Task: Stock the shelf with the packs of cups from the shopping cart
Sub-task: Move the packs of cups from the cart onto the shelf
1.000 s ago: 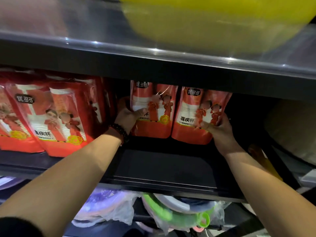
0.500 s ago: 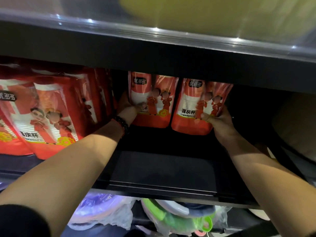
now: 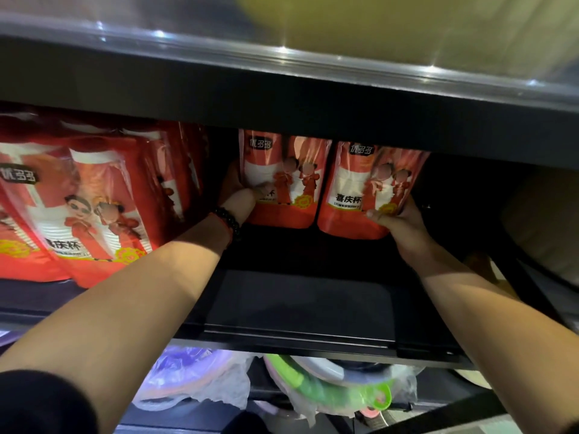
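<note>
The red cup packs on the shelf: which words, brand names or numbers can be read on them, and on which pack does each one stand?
"优多多": black brand tag at the top of the left-hand pack, the right-hand pack and the front pack at far left.
"喜庆杯": on the right-hand pack, in full; on the far-left front pack the first character is cut off.
"杯": on the left-hand pack; the left hand hides the rest.
Small line under "喜庆杯": too small to read.
No price tags or numbers are readable.

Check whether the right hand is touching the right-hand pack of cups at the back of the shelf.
Touching. The head view shows the right hand gripping the right pack of cups at its lower right corner, thumb across its front.
</note>
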Action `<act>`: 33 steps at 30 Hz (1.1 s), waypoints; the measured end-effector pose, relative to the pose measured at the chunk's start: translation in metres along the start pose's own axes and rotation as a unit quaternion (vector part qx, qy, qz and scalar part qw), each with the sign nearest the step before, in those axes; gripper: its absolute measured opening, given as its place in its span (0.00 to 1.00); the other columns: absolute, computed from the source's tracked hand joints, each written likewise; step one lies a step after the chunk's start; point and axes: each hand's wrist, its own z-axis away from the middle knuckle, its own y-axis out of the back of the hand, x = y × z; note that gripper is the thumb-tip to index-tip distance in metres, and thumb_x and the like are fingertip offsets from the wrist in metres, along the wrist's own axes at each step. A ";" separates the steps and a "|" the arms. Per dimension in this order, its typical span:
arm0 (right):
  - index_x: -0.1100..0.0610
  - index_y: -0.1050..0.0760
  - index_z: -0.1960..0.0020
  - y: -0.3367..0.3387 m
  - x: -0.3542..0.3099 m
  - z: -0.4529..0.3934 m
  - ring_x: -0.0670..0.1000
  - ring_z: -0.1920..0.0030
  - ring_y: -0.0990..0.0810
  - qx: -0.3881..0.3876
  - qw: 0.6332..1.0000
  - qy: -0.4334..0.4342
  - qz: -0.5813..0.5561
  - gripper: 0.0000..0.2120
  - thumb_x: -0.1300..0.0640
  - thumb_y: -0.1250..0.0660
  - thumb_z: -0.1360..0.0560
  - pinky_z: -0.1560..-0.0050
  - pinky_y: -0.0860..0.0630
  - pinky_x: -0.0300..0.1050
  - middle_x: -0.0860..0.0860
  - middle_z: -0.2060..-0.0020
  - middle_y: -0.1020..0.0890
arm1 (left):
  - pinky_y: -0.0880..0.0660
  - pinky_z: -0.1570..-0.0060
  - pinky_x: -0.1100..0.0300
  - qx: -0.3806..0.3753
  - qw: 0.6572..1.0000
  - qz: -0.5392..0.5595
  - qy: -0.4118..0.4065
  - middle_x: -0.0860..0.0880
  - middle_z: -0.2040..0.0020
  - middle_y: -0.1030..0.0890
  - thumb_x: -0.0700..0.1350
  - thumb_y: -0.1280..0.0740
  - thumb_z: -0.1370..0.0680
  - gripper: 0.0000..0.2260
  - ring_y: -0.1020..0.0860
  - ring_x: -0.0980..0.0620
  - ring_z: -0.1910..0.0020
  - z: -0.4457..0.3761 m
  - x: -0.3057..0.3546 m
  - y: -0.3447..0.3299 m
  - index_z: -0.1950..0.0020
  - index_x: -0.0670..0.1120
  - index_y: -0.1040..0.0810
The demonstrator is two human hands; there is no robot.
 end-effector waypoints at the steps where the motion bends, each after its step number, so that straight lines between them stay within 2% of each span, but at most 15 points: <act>1: 0.52 0.27 0.32 0.000 0.001 0.001 0.49 0.40 0.17 -0.005 1.000 -0.002 0.000 0.30 0.65 0.23 0.31 0.49 0.19 0.38 0.49 0.41 0.15 | 0.32 0.29 0.47 -0.003 1.000 -0.003 0.015 0.44 0.28 0.27 0.35 0.25 0.28 0.35 0.28 0.45 0.30 0.001 -0.001 0.001 0.24 0.44 0.36; 5: 0.53 0.28 0.30 0.001 0.003 0.009 0.47 0.40 0.17 0.017 0.999 -0.027 0.029 0.27 0.64 0.25 0.26 0.47 0.19 0.39 0.50 0.40 0.16 | 0.32 0.29 0.46 -0.023 0.996 -0.036 0.073 0.46 0.30 0.25 0.45 0.23 0.29 0.35 0.26 0.46 0.32 0.007 -0.006 0.016 0.25 0.45 0.33; 8: 0.61 0.27 0.31 0.001 0.003 0.023 0.55 0.39 0.18 0.070 0.989 -0.071 0.108 0.24 0.65 0.27 0.25 0.36 0.23 0.49 0.57 0.39 0.18 | 0.32 0.28 0.47 -0.035 0.990 -0.030 0.136 0.48 0.29 0.25 0.52 0.24 0.28 0.34 0.26 0.46 0.32 0.022 -0.008 0.029 0.25 0.49 0.31; 9: 0.64 0.28 0.31 0.000 0.002 0.030 0.58 0.37 0.20 0.091 0.982 -0.090 0.136 0.25 0.66 0.27 0.25 0.34 0.25 0.49 0.60 0.38 0.19 | 0.32 0.28 0.48 -0.031 0.987 -0.051 0.147 0.48 0.30 0.25 0.54 0.25 0.27 0.32 0.26 0.46 0.32 0.029 -0.009 0.033 0.26 0.49 0.30; 11: 0.66 0.30 0.30 -0.005 -0.002 0.049 0.62 0.37 0.21 0.131 0.965 -0.119 0.194 0.26 0.66 0.26 0.26 0.37 0.27 0.46 0.64 0.37 0.22 | 0.33 0.30 0.51 -0.005 0.980 -0.124 0.156 0.48 0.32 0.23 0.54 0.25 0.27 0.29 0.25 0.46 0.33 0.044 -0.009 0.037 0.28 0.48 0.27; 13: 0.67 0.26 0.34 -0.009 -0.009 0.070 0.62 0.39 0.20 0.135 0.954 -0.126 0.237 0.22 0.66 0.26 0.27 0.41 0.27 0.41 0.65 0.39 0.20 | 0.32 0.32 0.54 0.045 0.974 -0.145 0.169 0.43 0.32 0.23 0.46 0.24 0.26 0.28 0.26 0.44 0.33 0.058 -0.008 0.037 0.29 0.41 0.28; 15: 0.67 0.23 0.39 -0.012 -0.018 0.093 0.59 0.43 0.19 0.096 0.955 -0.124 0.252 0.16 0.68 0.27 0.26 0.46 0.28 0.34 0.64 0.43 0.18 | 0.30 0.37 0.54 0.095 0.972 -0.108 0.185 0.36 0.36 0.23 0.34 0.26 0.27 0.25 0.27 0.37 0.33 0.077 -0.004 0.033 0.32 0.33 0.29; 17: 0.62 0.19 0.42 -0.018 -0.032 0.115 0.52 0.47 0.19 0.034 0.952 -0.132 0.275 0.12 0.66 0.28 0.26 0.45 0.28 0.37 0.58 0.48 0.16 | 0.28 0.38 0.52 0.106 0.969 -0.118 0.192 0.34 0.41 0.21 0.30 0.28 0.27 0.20 0.24 0.35 0.36 0.102 0.001 0.034 0.36 0.31 0.26; 20: 0.48 0.18 0.53 -0.033 -0.055 0.146 0.37 0.60 0.20 -0.034 0.947 -0.148 0.284 0.09 0.62 0.28 0.25 0.51 0.27 0.36 0.47 0.61 0.16 | 0.25 0.40 0.51 0.024 0.958 -0.219 0.182 0.44 0.56 0.17 0.37 0.27 0.26 0.08 0.20 0.44 0.50 0.149 0.012 0.041 0.48 0.42 0.19; 21: 0.45 0.20 0.56 -0.042 -0.061 0.155 0.36 0.63 0.21 -0.050 0.949 -0.143 0.276 0.12 0.63 0.29 0.25 0.54 0.26 0.33 0.46 0.63 0.17 | 0.24 0.43 0.53 -0.005 0.957 -0.234 0.175 0.49 0.61 0.19 0.38 0.28 0.25 0.05 0.21 0.47 0.55 0.166 0.018 0.044 0.53 0.46 0.19; 22: 0.45 0.21 0.57 -0.050 -0.066 0.165 0.37 0.64 0.21 -0.067 0.949 -0.140 0.274 0.13 0.64 0.29 0.26 0.56 0.26 0.31 0.46 0.63 0.18 | 0.24 0.47 0.56 -0.024 0.955 -0.240 0.172 0.51 0.63 0.20 0.37 0.29 0.25 0.07 0.22 0.49 0.58 0.183 0.023 0.047 0.57 0.49 0.20; 25: 0.49 0.21 0.56 -0.078 -0.073 0.194 0.45 0.61 0.20 -0.126 0.949 -0.127 0.261 0.11 0.66 0.30 0.25 0.57 0.26 0.28 0.48 0.62 0.18 | 0.26 0.56 0.59 -0.056 0.951 -0.243 0.182 0.50 0.63 0.20 0.36 0.33 0.23 0.12 0.24 0.49 0.61 0.233 0.037 0.062 0.61 0.53 0.22; 29: 0.56 0.18 0.50 -0.118 -0.079 0.225 0.47 0.59 0.21 -0.200 0.942 -0.108 0.245 0.07 0.66 0.31 0.23 0.57 0.28 0.28 0.50 0.60 0.18 | 0.26 0.55 0.56 -0.063 0.940 -0.273 0.197 0.47 0.60 0.22 0.36 0.35 0.22 0.09 0.25 0.51 0.62 0.291 0.054 0.093 0.59 0.48 0.21; 31: 0.58 0.18 0.50 -0.139 -0.083 0.243 0.48 0.58 0.21 -0.232 0.939 -0.097 0.234 0.07 0.67 0.32 0.24 0.57 0.28 0.28 0.53 0.58 0.17 | 0.26 0.53 0.57 -0.055 0.938 -0.279 0.197 0.42 0.59 0.21 0.34 0.35 0.22 0.07 0.24 0.46 0.60 0.314 0.061 0.109 0.56 0.42 0.20; 33: 0.54 0.19 0.53 -0.160 -0.088 0.259 0.48 0.59 0.21 -0.253 0.940 -0.091 0.211 0.10 0.68 0.32 0.24 0.57 0.26 0.32 0.52 0.59 0.17 | 0.24 0.47 0.51 -0.035 0.941 -0.274 0.197 0.37 0.54 0.19 0.33 0.35 0.23 0.06 0.21 0.39 0.54 0.335 0.069 0.125 0.55 0.41 0.21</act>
